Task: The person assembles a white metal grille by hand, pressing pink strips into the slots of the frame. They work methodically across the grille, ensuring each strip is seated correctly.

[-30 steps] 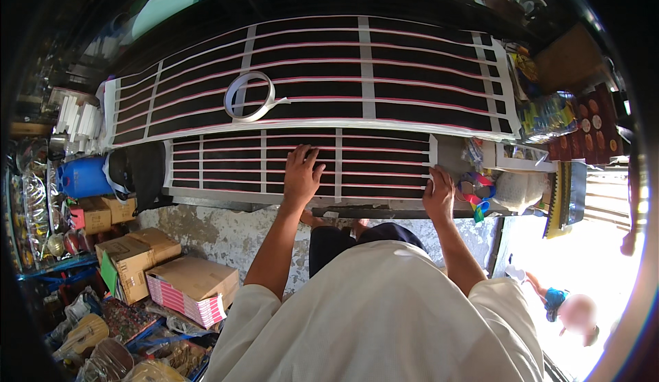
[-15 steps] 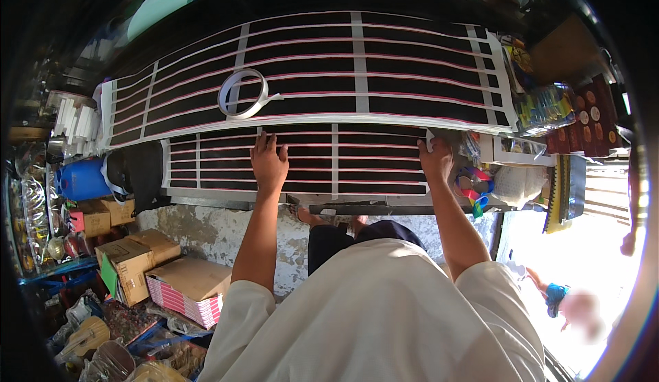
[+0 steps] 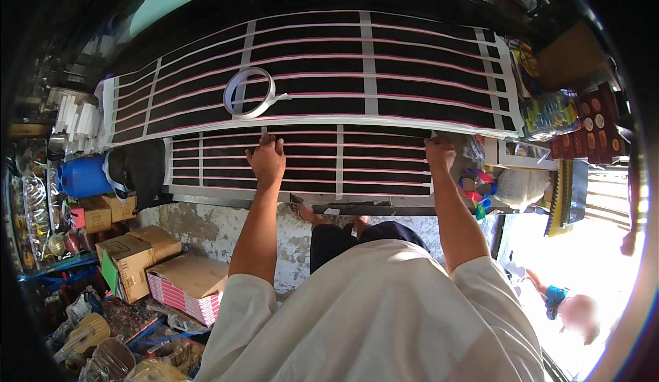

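Observation:
A long black panel [image 3: 312, 150] with white and pink-edged stripes and pale cross strips lies in front of me. Resting on it left of its middle is my left hand [image 3: 266, 161], with fingers apart and slightly bent. My right hand [image 3: 441, 153] is closed at the panel's right end, near its far corner; what its fingers hold is hidden. Just beyond, a larger stack of similar striped sheets [image 3: 309, 47] partly covers the panel's far side. On that stack sits a white roll of tape [image 3: 255, 113] with a short loose end pointing right.
Cardboard boxes [image 3: 141, 265] and a blue container [image 3: 81, 177] stand at left, amid wrapped goods. At right are colourful ribbons [image 3: 477, 188], a white bag [image 3: 516, 188] and packaged items [image 3: 552, 114]. A person [image 3: 559, 299] is outside at lower right.
My left hand has drawn slightly back to the left, its fingers lifting and bending more. My right hand has curled more tightly at the panel's end. The view has shifted slightly.

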Demonstrator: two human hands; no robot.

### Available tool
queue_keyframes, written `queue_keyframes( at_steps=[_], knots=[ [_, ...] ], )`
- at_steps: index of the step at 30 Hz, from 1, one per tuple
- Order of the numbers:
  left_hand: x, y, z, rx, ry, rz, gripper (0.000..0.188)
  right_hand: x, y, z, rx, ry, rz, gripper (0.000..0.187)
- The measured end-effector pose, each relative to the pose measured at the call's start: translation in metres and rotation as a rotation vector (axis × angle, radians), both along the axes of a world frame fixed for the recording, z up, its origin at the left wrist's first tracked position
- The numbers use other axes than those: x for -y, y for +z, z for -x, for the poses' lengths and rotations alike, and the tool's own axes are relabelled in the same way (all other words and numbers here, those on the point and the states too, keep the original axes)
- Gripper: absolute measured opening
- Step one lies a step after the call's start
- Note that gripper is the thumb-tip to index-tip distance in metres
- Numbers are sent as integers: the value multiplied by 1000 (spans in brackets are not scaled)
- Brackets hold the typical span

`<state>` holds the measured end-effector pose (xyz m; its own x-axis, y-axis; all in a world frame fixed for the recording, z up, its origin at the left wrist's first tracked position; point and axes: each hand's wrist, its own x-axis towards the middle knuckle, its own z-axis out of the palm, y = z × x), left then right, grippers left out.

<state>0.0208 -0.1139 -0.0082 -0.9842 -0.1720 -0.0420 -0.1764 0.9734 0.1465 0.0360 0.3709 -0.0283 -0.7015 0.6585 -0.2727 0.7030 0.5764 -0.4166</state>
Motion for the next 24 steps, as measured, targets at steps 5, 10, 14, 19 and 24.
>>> queue_keyframes(
  at_steps=[5,10,14,19,24],
  knots=[
    [-11,13,4,2,12,41,59,-8,-2,6,28,-39,11,33],
    [-16,26,4,17,37,-12,69,-12,-2,7,40,52,21,38],
    [-21,29,3,5,44,-28,71,-11,3,9,62,94,-42,43],
    [-21,27,3,-5,34,-21,72,-8,3,2,-13,60,-16,40],
    [-26,17,-2,-53,14,22,84,-10,-6,-1,-61,51,11,37]
  ],
)
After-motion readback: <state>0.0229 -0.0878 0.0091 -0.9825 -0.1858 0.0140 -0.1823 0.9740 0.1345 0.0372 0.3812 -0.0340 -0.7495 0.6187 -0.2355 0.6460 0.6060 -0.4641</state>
